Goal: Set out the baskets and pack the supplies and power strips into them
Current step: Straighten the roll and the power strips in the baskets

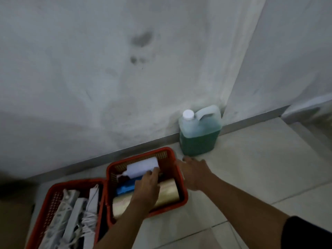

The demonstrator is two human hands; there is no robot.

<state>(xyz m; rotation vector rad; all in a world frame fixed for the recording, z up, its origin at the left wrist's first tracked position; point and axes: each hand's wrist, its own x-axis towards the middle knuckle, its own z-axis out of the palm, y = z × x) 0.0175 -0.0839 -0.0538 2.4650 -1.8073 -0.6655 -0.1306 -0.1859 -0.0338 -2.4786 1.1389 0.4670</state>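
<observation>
Two red baskets stand side by side on the tiled floor by the wall. The left basket holds several white power strips with coiled cords. The right basket holds a white bottle, a blue item and a gold-coloured roll. My left hand reaches into the right basket, fingers resting on the white bottle. My right hand lies spread against the right basket's outer right rim, holding nothing.
A translucent jug of green liquid with a white cap stands against the wall just beyond the right basket. The grey skirting runs behind the baskets. A brown surface shows at the lower left.
</observation>
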